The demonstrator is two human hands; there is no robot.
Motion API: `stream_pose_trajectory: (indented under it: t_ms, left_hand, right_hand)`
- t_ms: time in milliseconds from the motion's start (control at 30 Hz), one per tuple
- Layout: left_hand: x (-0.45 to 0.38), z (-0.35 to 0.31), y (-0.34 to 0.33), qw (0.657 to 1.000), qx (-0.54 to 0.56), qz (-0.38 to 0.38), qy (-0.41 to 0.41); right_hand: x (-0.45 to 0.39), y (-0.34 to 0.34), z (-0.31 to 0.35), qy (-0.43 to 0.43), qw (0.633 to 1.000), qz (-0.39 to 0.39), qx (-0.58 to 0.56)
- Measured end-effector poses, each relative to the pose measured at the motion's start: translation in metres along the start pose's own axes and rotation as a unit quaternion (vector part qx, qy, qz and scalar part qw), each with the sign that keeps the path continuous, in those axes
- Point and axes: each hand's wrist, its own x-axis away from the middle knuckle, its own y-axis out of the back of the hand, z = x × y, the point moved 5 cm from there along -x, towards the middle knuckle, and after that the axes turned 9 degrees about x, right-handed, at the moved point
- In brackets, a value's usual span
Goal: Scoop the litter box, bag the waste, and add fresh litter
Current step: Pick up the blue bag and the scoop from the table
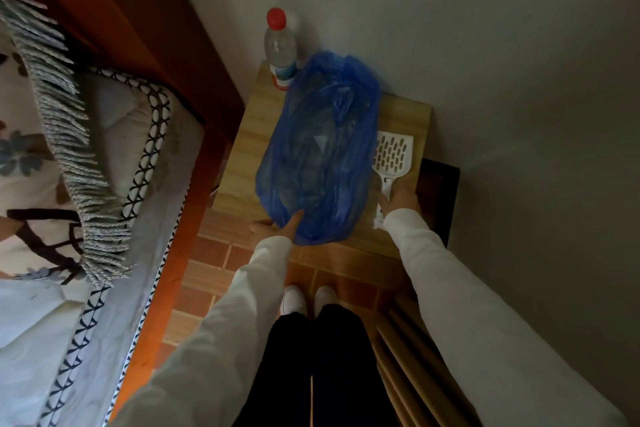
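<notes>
A translucent blue plastic bag (320, 149) lies spread over something on the small wooden table (249, 135); what is under it I cannot make out. My left hand (280, 224) holds the bag's near edge, thumb pressed on the plastic. A white slotted litter scoop (393, 154) lies flat on the table to the right of the bag. My right hand (398, 199) is closed around the scoop's handle at the table's near right corner.
A clear bottle with a red cap (280, 45) stands at the table's far left corner against the wall. A bed with a fringed blanket (69, 149) runs along the left. Wooden slats (408, 357) lean at lower right. My feet stand on the brick-patterned floor (214, 253).
</notes>
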Motion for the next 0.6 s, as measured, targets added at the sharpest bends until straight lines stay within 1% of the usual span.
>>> stream_pose_trajectory:
  t_ms: [67, 200, 300, 433, 500, 600]
  left_hand:
    - [-0.008, 0.001, -0.003, 1.000, 0.021, -0.007, -0.014]
    - [-0.018, -0.003, 0.000, 0.998, 0.016, -0.045, -0.050]
    - [-0.016, -0.006, 0.005, 0.997, -0.011, -0.051, -0.061]
    - [0.005, -0.012, 0.019, 0.992, 0.037, -0.055, -0.108]
    - [0.024, -0.018, 0.027, 0.990, 0.050, -0.038, -0.123]
    - [0.056, -0.028, 0.041, 0.986, 0.107, -0.027, -0.126]
  right_hand:
    - [-0.010, -0.010, -0.001, -0.017, 1.000, -0.002, -0.007]
    - [-0.020, -0.012, 0.001, -0.031, 0.999, 0.007, 0.013]
    - [-0.026, -0.012, 0.005, 0.003, 0.999, -0.002, 0.047]
    - [0.000, 0.003, 0.004, -0.051, 0.997, -0.044, -0.022]
    - [0.018, 0.015, 0.002, -0.072, 0.996, -0.041, -0.022]
    - [0.050, 0.040, 0.003, -0.104, 0.992, -0.048, -0.051]
